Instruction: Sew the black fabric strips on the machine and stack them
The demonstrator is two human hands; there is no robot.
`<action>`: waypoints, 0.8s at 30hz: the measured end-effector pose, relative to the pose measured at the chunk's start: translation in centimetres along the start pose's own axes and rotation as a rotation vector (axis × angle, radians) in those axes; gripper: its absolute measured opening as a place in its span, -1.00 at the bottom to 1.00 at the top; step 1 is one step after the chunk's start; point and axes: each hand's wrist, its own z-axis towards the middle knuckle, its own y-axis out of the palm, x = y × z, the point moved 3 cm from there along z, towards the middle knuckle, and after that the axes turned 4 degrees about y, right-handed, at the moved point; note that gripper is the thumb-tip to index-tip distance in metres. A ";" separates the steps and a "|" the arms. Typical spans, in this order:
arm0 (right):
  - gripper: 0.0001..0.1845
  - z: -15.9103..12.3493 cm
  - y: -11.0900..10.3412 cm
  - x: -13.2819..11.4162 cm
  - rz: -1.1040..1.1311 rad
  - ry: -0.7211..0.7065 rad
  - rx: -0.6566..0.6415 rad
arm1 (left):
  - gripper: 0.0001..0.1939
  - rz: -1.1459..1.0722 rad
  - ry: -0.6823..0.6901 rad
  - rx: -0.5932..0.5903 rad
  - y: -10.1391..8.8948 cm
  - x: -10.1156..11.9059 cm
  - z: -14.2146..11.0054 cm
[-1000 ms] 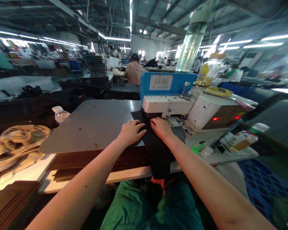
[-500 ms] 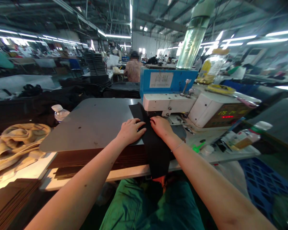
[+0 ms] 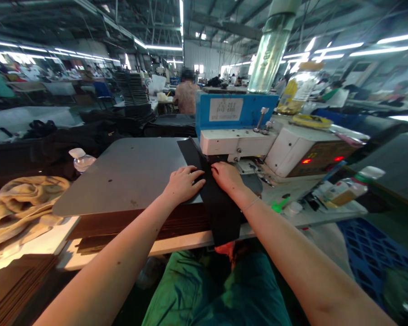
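Observation:
A long black strip of sheet material (image 3: 221, 210) runs from the grey metal plate (image 3: 136, 172) past the white machine head (image 3: 234, 142) and hangs over the near edge of the table. My left hand (image 3: 183, 183) lies on the plate with fingers spread, its fingertips touching the strip's left side. On the strip's right side rests my right hand (image 3: 227, 176), close below the machine head, fingers stretched out and pressing down. The part of the machine that meets the strip is hidden behind the head and my right hand.
Right of the machine head stands a control box (image 3: 306, 151) with red lights. Bottles stand on and beside the machine, including a tall clear one (image 3: 270, 59). A tan cloth (image 3: 25, 203) and stacked brown sheets (image 3: 17, 280) lie left. A person (image 3: 186, 93) sits ahead.
The black strip has slid away from me, its far end reaching further up the plate and its hanging end higher. Both hands stay nearly in place on it. The control box display has changed.

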 end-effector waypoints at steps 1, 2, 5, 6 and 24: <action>-0.71 0.0 0.0 0.0 0.000 -0.001 -0.004 | -0.58 0.000 0.002 0.001 0.0 0.0 0.0; -0.71 0.0 0.0 0.0 0.000 -0.002 -0.008 | -0.58 -0.001 0.004 0.001 0.0 0.0 0.0; -0.71 0.0 0.1 0.1 0.001 -0.008 -0.001 | -0.58 -0.004 0.000 -0.001 0.0 0.0 0.0; -0.71 0.0 0.0 0.1 0.001 -0.010 0.005 | -0.58 -0.005 -0.004 -0.004 0.0 0.0 0.0; -0.70 0.1 0.1 0.1 0.012 0.007 -0.004 | -0.58 -0.007 -0.014 -0.023 0.0 0.0 0.1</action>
